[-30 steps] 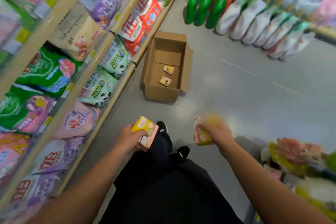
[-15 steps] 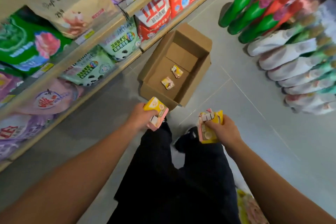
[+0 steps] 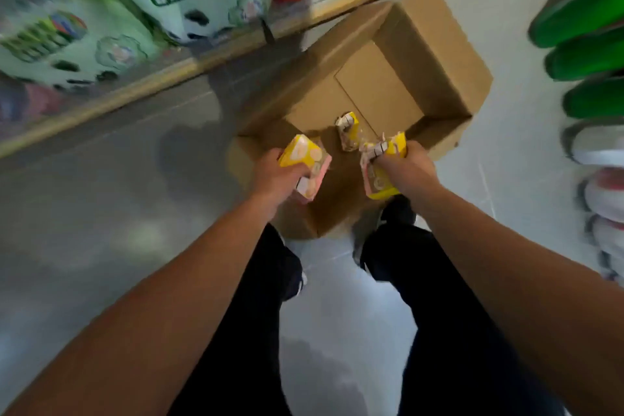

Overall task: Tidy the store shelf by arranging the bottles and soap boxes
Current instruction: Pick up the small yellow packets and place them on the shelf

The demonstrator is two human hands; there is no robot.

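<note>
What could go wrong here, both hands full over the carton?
1. The left hand and right hand each grip a soap box, so neither is free to pick more.
2. The cardboard carton sits right at the person's shoes, a likely trip hazard.

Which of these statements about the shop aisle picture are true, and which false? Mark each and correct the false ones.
1. The left hand holds a yellow and pink soap box. True.
2. The right hand is empty. False: its grip is closed round another yellow soap box.
3. The open brown cardboard carton sits on the grey floor. True.
4. The carton is full to its rim. False: only one small yellow box shows inside.
5. Green plastic bottles lie at the right edge. True.
</note>
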